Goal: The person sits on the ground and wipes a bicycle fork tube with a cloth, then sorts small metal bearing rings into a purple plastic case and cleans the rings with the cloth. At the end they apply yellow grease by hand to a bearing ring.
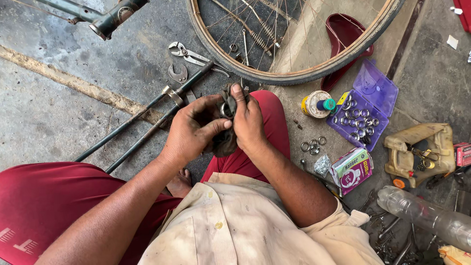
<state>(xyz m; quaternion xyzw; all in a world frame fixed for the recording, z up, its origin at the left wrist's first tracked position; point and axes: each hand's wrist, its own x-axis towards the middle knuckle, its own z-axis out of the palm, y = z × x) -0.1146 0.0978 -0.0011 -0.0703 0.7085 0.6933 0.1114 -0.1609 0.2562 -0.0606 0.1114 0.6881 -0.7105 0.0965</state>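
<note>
My left hand [192, 128] and my right hand [248, 119] meet above my right knee, both gripping a dirty dark rag [224, 140]. A small round metal part [226, 111] sits wrapped in the rag between my thumbs and fingers. My right fingers curl over the top of the rag, and my left thumb presses its side. I squat in red trousers [49, 206] and a stained cream shirt [235, 225]. A bare foot shows below the rag.
A bicycle wheel [294, 73] stands in front, with a bicycle fork [147, 118], pliers [194, 55] and a spanner [177, 74] on the concrete. To the right lie a purple box of metal rings [360, 110], a grease tin [315, 104], loose rings [314, 145], a small carton [352, 169], an oil can [417, 152] and a plastic bottle [422, 213].
</note>
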